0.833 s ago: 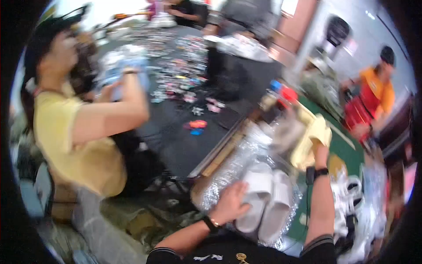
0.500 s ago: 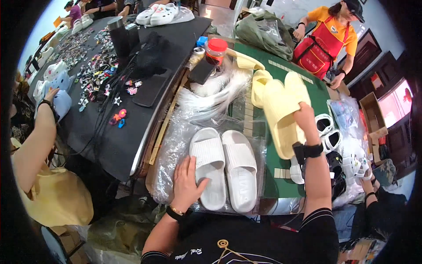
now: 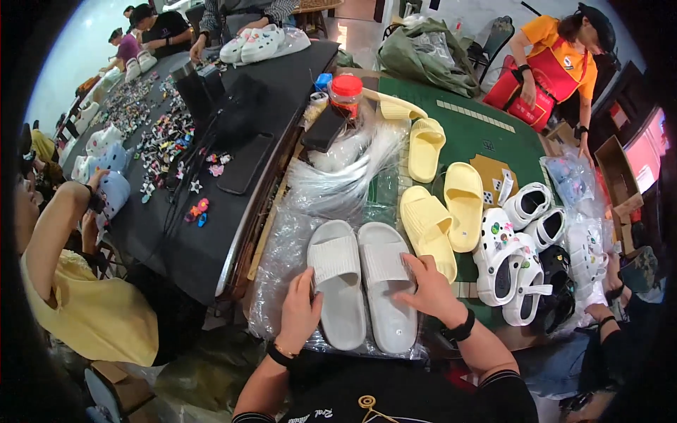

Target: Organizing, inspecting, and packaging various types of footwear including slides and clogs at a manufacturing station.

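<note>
A pair of grey slide sandals lies side by side on clear plastic wrap (image 3: pixel 278 257) in front of me. My left hand (image 3: pixel 299 310) rests at the outer edge of the left grey slide (image 3: pixel 341 321), fingers stretched out and thumb touching its side. My right hand (image 3: pixel 434 295) grips the outer side of the right grey slide (image 3: pixel 393 328), thumb over the footbed and a finger on the strap. To its right lie two pale yellow slides, the nearer slide (image 3: pixel 427 225) and another slide (image 3: pixel 464 204). A third yellow slide (image 3: pixel 426 151) lies farther back.
White clogs (image 3: pixel 497 257) with charms and black footwear (image 3: pixel 559 289) crowd the right side of the green table (image 3: pixel 416 92). A red-lidded jar (image 3: pixel 345 95) and a dark phone (image 3: pixel 326 129) sit behind the plastic. Small charms (image 3: pixel 166 141) cover the black table at left, where a person handles blue clogs (image 3: pixel 113 190).
My right hand has let go of the yellow slides, which now lie on the green table, and has moved left onto the right grey slide. The left hand stays beside the left one.
</note>
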Demonstrator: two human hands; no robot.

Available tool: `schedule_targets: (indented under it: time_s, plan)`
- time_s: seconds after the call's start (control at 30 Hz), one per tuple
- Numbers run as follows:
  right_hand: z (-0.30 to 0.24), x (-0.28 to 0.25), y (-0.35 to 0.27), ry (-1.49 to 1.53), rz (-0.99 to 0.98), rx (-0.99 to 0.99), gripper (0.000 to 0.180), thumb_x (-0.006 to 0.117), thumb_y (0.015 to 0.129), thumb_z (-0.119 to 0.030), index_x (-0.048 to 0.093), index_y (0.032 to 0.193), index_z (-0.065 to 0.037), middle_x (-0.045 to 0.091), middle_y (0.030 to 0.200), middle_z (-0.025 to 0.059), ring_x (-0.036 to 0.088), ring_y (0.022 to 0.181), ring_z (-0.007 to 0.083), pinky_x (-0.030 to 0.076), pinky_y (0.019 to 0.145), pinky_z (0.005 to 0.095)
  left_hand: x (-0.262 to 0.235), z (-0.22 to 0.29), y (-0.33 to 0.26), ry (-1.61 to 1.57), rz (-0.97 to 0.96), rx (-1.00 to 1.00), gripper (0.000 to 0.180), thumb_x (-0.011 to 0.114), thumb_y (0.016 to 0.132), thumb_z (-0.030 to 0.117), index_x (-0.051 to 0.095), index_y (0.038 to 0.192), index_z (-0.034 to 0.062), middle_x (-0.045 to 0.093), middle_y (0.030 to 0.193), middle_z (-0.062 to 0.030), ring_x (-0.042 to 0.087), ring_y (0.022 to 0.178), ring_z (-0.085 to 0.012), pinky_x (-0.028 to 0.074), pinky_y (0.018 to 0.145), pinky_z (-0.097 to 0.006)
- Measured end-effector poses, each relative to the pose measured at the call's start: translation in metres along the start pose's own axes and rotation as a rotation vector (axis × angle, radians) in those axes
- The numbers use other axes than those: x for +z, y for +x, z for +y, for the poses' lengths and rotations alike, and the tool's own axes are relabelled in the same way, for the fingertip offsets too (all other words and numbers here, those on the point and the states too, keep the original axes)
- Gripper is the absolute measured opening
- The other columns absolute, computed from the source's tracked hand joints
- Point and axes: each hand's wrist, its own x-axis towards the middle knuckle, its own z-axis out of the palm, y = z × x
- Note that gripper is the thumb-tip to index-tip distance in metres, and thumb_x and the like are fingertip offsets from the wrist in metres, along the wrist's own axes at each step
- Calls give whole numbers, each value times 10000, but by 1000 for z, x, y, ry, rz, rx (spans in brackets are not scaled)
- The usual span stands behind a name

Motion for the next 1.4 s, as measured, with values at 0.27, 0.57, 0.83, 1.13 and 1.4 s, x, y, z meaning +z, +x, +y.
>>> schedule_targets:
  time_s: [0.27, 0.57, 0.83, 1.13, 1.4]
  plan:
    - [4, -16, 6, 118, 393, -78, 636, 495, 645, 109, 580, 1252, -64, 480, 1199, 172, 557, 1043, 344, 483, 872, 392, -27, 47, 8, 46, 141, 112, 523, 545, 790, -50, 489, 1309, -5, 554, 1178, -208, 603, 980, -356, 505, 817, -387]
    - [-30, -30, 2, 34, 619, -107, 631, 512, 680, 110, 580, 1277, -84, 481, 1206, 187, 558, 1023, 321, 478, 868, 356, -48, 97, 21, 391, 347, 402, 509, 563, 748, -89, 545, 1254, -27, 564, 1178, -212, 586, 1022, -340, 485, 858, -394]
    - [6, 40, 14, -10, 235, -15, 644, 567, 734, 11, 468, 1351, -142, 480, 1208, 216, 601, 931, 408, 529, 736, 441, -17, 13, 14, 281, -132, 111, 658, 580, 797, 18, 333, 1404, -33, 519, 1228, -277, 537, 1051, -435, 460, 890, -470]
    - [10, 30, -4, 123, 186, 22, 657, 622, 789, -114, 388, 1403, -107, 463, 1237, 188, 575, 1010, 391, 505, 801, 447, -52, 12, 6, 443, -102, 82, 578, 651, 844, 245, 463, 1345, 25, 447, 1349, -253, 435, 1224, -426, 355, 1023, -508]
    - [17, 28, -8, 142, 127, 23, 644, 626, 795, -122, 401, 1398, -105, 486, 1196, 181, 588, 993, 363, 520, 783, 434, -35, 1, -23, 531, -283, 81, 541, 611, 889, 375, 511, 1338, 91, 382, 1397, -303, 366, 1276, -481, 310, 1063, -514]
